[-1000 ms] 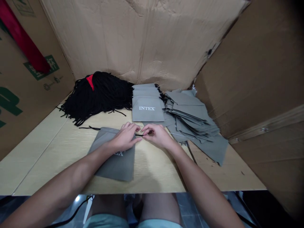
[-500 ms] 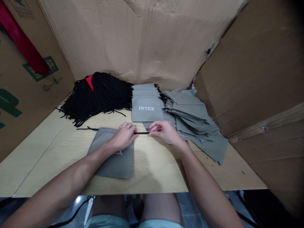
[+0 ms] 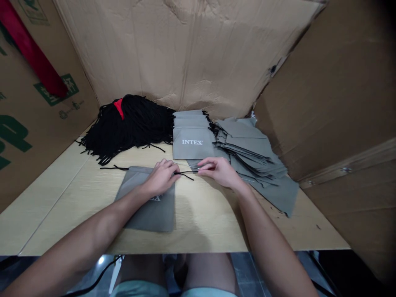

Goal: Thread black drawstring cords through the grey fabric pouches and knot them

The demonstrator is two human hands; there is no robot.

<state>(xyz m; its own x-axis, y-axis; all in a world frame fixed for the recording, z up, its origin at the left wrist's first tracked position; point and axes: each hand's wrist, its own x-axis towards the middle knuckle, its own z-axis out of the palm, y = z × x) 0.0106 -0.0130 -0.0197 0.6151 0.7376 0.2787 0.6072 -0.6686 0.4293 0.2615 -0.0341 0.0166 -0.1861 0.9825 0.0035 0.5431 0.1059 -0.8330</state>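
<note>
A grey drawstring bag (image 3: 151,220) with white lettering lies flat on the table, its top edge away from me. My left hand (image 3: 161,177) rests on its upper right corner, closed in a pinch on the bag where the cord comes out. From there a black cord (image 3: 188,172) runs right to the fingertips of my right hand (image 3: 218,171), which pinch it. A loose cord end (image 3: 188,177) lies just below. A thin metal rod (image 3: 249,180), partly hidden by my right hand, shows on both sides of it. More black cord (image 3: 113,167) sticks out at the bag's upper left.
Behind my hands sit a heap of black cords (image 3: 133,123) with a red band, a neat stack of grey bags (image 3: 192,150), and a loose pile of grey bags (image 3: 262,154). Cardboard walls (image 3: 161,53) enclose the table (image 3: 213,231). A red strip (image 3: 37,57) hangs at the left.
My right hand has moved slightly right, lengthening the visible cord between my hands. A loose cord end now shows beneath it. My left hand stays on the bag.
</note>
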